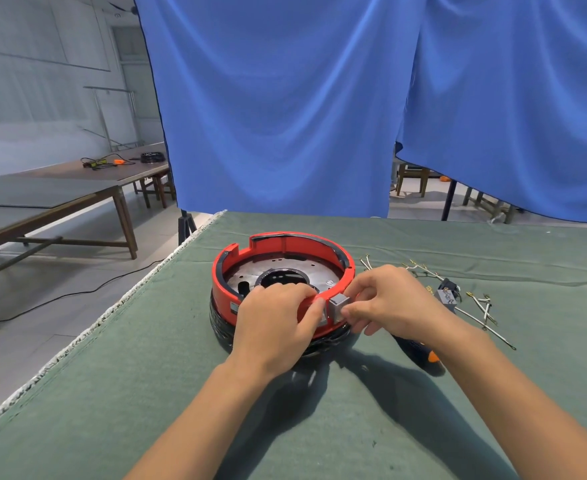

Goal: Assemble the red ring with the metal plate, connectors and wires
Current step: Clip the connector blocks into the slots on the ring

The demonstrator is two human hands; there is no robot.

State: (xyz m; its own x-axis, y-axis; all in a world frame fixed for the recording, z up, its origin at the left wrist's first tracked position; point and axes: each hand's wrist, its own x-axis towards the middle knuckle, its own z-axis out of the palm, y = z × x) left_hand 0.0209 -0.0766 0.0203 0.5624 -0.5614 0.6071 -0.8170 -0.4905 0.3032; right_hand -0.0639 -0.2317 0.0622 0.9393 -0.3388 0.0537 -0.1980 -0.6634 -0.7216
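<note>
The red ring [250, 251] stands on the green table with a round metal plate [285, 268] lying inside it. My left hand [278, 313] grips the ring's near rim, thumb on the outer wall. A small grey connector block [339, 304] sits at the rim's near right, and my right hand [385, 299] pinches it between thumb and fingers. Several white wires [479, 306] with metal terminals lie to the right, beside another grey connector [448, 296]. The ring's near wall is hidden behind my hands.
A black and orange screwdriver [423, 351] lies under my right forearm. The green cloth table [146, 375] ends at a frayed edge on the left. A blue curtain [285, 116] hangs behind, with wooden tables [77, 199] beyond at the left.
</note>
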